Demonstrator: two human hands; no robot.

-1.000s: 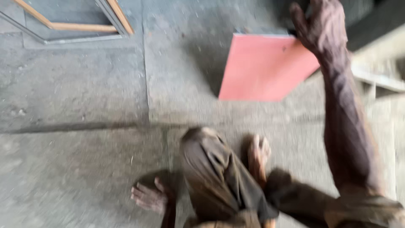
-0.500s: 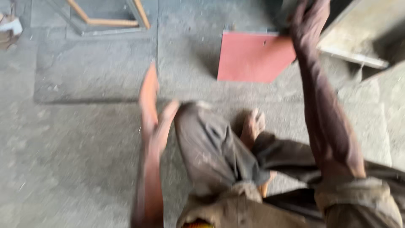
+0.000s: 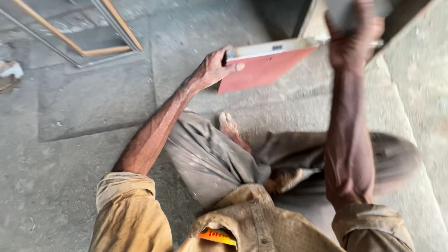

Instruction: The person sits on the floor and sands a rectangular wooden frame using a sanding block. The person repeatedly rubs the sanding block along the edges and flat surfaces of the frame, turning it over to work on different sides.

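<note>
A flat board (image 3: 266, 65) with a red face and a pale edge is lifted off the concrete floor in front of me, tilted. My left hand (image 3: 215, 69) grips its near left corner, thumb on the pale edge. My right hand (image 3: 355, 35) is raised at the board's far right end and closes around a grey piece there; motion blur hides the exact grip. I sit on the floor with my legs folded, a bare foot (image 3: 231, 128) below the board.
A wood-and-metal frame (image 3: 100, 35) lies on the floor at the upper left. A concrete step or ledge (image 3: 410, 93) rises along the right. A small pale object (image 3: 9, 72) sits at the left edge.
My left hand has come up from the floor and taken hold of the board's left corner. The board, flat on the floor before, is now lifted and tilted.
</note>
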